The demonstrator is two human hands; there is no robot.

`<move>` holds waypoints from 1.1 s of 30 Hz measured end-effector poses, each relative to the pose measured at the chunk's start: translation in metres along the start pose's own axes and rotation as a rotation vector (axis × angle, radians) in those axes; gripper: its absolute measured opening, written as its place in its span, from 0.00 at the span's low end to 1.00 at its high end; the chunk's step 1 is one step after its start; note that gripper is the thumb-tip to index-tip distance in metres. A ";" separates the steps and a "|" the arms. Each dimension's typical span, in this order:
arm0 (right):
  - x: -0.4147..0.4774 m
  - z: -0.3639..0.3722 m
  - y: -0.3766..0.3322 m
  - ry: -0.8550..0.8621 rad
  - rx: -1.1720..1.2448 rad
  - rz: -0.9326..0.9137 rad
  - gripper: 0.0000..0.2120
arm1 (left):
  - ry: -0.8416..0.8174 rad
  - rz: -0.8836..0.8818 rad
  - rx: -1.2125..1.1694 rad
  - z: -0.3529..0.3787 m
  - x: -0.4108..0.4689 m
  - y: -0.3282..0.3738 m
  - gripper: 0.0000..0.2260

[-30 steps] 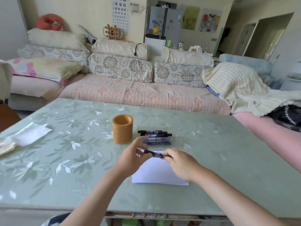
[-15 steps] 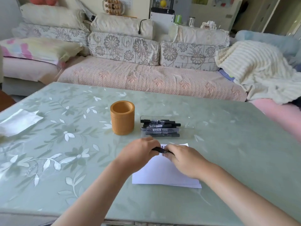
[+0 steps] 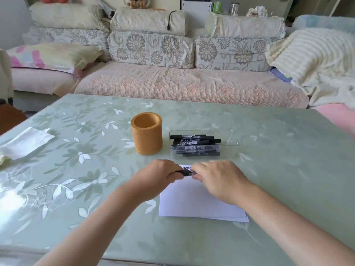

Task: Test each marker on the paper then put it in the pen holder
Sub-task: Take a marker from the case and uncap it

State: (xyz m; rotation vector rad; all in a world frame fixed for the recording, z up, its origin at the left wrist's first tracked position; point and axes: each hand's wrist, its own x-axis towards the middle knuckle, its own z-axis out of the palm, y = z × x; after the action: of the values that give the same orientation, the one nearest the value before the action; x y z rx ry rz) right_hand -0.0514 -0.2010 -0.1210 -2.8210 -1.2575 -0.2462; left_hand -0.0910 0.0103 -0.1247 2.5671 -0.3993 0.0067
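A black marker (image 3: pixel 187 172) lies level between my two hands, just above the far edge of the white paper (image 3: pixel 194 202). My left hand (image 3: pixel 159 175) grips its left end and my right hand (image 3: pixel 217 179) grips its right end; only the labelled middle shows. Beyond them stands the round orange-brown pen holder (image 3: pixel 147 133), with nothing visible inside. To its right a clear plastic case (image 3: pixel 230 140) holds several black markers (image 3: pixel 196 145) lying flat.
The green floral table (image 3: pixel 278 169) carries a white cloth or tissue (image 3: pixel 26 142) at its left edge. A sofa with cushions and a cream blanket runs along the far side of the table.
The camera has tilted down and the hands look closer. Both hands stay on the marker, drawn tighter together over the paper's far edge.
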 end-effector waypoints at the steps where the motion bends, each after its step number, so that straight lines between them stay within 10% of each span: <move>1: 0.002 -0.004 0.001 -0.051 0.114 0.052 0.13 | 0.031 0.042 0.056 0.001 -0.001 -0.001 0.07; 4: 0.000 -0.012 0.005 -0.148 0.320 0.119 0.11 | 0.098 0.144 0.132 0.001 -0.002 0.003 0.07; 11: 0.002 -0.011 0.006 0.115 -0.145 -0.100 0.11 | -0.105 -0.097 -0.248 -0.019 -0.001 0.006 0.10; 17: -0.007 -0.016 0.007 -0.227 0.239 0.103 0.10 | 0.090 0.008 0.079 -0.020 -0.011 -0.012 0.07; 33: -0.034 0.046 -0.013 0.124 0.170 0.230 0.15 | 0.237 -0.145 0.377 0.013 -0.039 -0.056 0.18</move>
State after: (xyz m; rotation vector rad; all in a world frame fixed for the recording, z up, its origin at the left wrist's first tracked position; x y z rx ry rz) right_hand -0.0774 -0.2124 -0.1724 -2.7241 -0.8759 -0.2844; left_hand -0.1131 0.0596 -0.1675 2.9142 -0.1286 0.3614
